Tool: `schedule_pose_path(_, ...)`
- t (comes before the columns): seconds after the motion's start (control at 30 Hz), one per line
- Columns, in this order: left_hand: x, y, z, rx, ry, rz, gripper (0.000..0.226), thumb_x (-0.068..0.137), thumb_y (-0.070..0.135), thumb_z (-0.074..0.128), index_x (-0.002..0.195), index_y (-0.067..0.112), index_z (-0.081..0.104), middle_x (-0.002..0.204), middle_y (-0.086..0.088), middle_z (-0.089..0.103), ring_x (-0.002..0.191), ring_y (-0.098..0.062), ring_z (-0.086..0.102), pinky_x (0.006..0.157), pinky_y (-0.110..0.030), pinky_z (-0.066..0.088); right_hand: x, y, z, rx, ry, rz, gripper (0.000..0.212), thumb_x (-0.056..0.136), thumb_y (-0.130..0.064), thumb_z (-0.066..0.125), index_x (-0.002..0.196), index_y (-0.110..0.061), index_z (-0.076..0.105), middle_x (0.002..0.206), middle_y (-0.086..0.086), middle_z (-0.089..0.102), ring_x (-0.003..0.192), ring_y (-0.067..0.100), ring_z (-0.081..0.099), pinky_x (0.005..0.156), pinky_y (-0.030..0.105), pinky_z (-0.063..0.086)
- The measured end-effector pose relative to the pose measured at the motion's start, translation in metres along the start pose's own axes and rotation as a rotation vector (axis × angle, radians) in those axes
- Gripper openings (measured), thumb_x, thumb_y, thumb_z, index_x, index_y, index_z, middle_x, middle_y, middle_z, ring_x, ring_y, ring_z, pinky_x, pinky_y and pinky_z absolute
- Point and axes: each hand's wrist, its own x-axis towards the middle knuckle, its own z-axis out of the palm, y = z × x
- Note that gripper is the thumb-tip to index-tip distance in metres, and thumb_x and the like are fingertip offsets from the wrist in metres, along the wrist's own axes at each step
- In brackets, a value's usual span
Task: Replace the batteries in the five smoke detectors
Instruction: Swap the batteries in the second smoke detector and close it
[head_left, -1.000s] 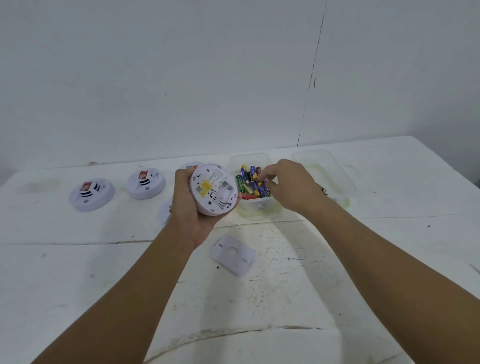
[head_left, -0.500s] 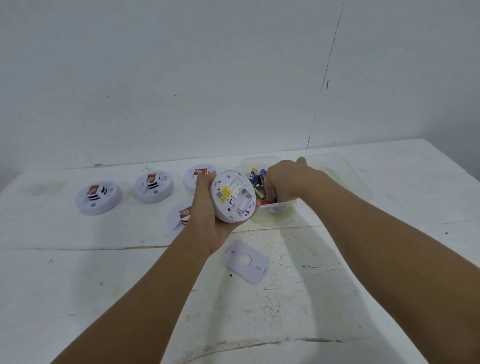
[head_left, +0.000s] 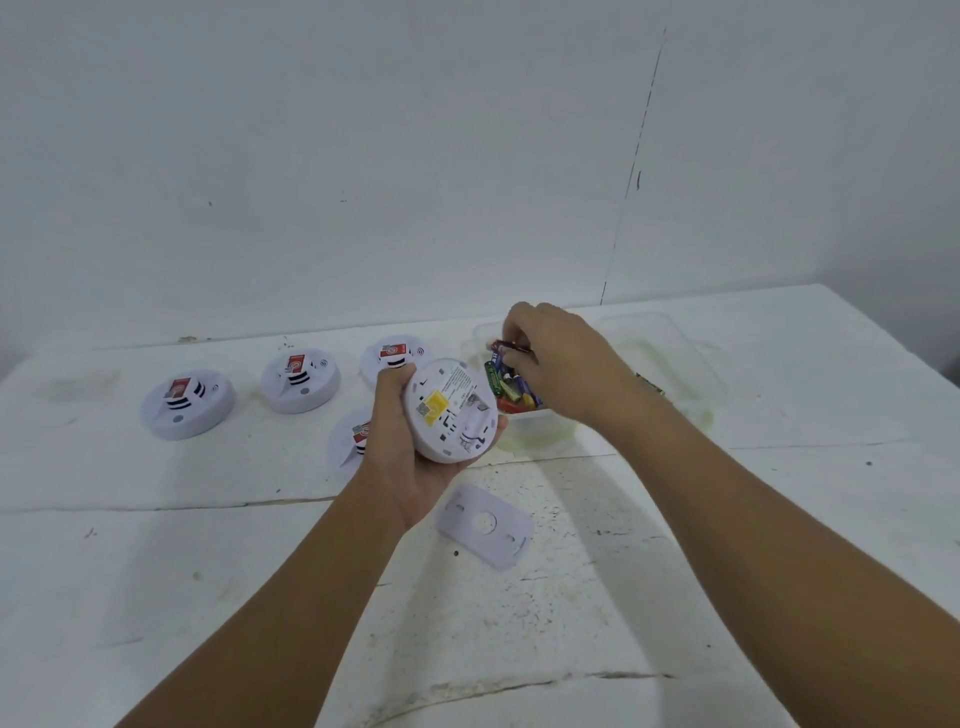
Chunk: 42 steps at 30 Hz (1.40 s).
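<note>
Your left hand (head_left: 400, 447) grips upturned detector (head_left: 451, 410); right hand (head_left: 558, 364) pinches battery (head_left: 506, 346) over tub (head_left: 540, 431). Next: seat battery in detector, observing polarity.

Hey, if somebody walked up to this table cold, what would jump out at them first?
Probably the two hands at the centre: the left hand grips a white smoke detector turned back-side up, with a yellow label showing. Just right of it, the right hand pinches a red battery above a clear tub of mixed colourful batteries. Four more detectors lie on the table to the left, and a loose white cover plate lies nearer the person.
</note>
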Motion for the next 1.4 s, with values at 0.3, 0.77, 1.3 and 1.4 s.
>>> schedule_pose_path(0.3,-0.025,-0.011,-0.030,0.005,-0.081,-0.020,0.054,0.099,0.046,0.042,0.135,0.013,0.065,0.136,-0.016,0.067,0.127,-0.032,0.061,0.103,-0.049,0.050,-0.071,-0.055,0.041,0.700,0.231,-0.038,0.030,0.101,-0.013,0.061,0.128,-0.026,0.063,0.103,-0.013,0.068,0.095,0.005,0.067,0.086,0.024,0.055)
schedule_pose_path(0.77,-0.051,-0.035,-0.057,-0.154,-0.156,-0.158,0.055,0.097,0.042,0.053,0.138,0.006,0.057,0.136,-0.024,0.060,0.138,-0.035,0.048,0.123,-0.054,0.027,-0.129,-0.048,0.097,1.130,0.256,0.205,0.025,0.097,-0.024,0.075,0.116,-0.037,0.065,0.094,-0.004,0.077,0.094,0.018,0.074,0.090,0.049,0.058)
schedule_pose_path(1.3,-0.042,-0.035,-0.064,-0.068,-0.105,-0.161,0.063,0.100,0.054,0.053,0.145,0.011,0.058,0.146,-0.020,0.056,0.132,-0.036,0.054,0.116,-0.056,0.040,-0.127,-0.034,0.104,1.284,0.217,0.217,0.014,0.103,-0.019,0.065,0.112,-0.030,0.067,0.104,-0.001,0.077,0.099,0.013,0.072,0.088,0.033,0.057)
schedule_pose_path(1.4,-0.041,-0.034,-0.064,-0.083,-0.103,-0.168,0.065,0.099,0.055,0.053,0.149,0.012,0.054,0.143,-0.019,0.057,0.130,-0.036,0.054,0.115,-0.055,0.041,-0.125,-0.034,0.104,1.317,0.207,0.228,0.014,0.103,-0.020,0.065,0.112,-0.030,0.067,0.105,-0.001,0.078,0.100,0.012,0.072,0.086,0.031,0.055)
